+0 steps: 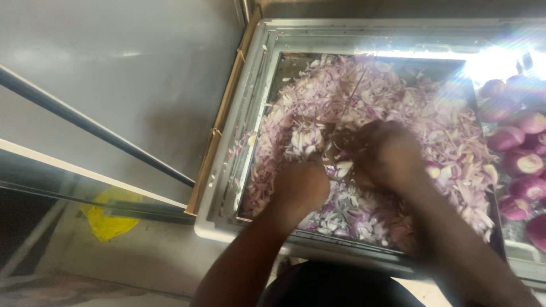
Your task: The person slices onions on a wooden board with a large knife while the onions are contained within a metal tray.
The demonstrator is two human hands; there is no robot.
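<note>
A large metal tray holds a heap of chopped purple onion. My left hand rests in the heap near the front, fingers curled over a partly cut onion. My right hand is closed around the handle of a knife, whose thin blade points away toward the back of the tray, blurred by motion. Both hands are close together at the tray's middle.
Whole peeled purple onions lie at the right edge. The tray sits in a pale plastic crate. A grey wall panel with a dark rail is on the left; a yellow scrap lies on the floor below.
</note>
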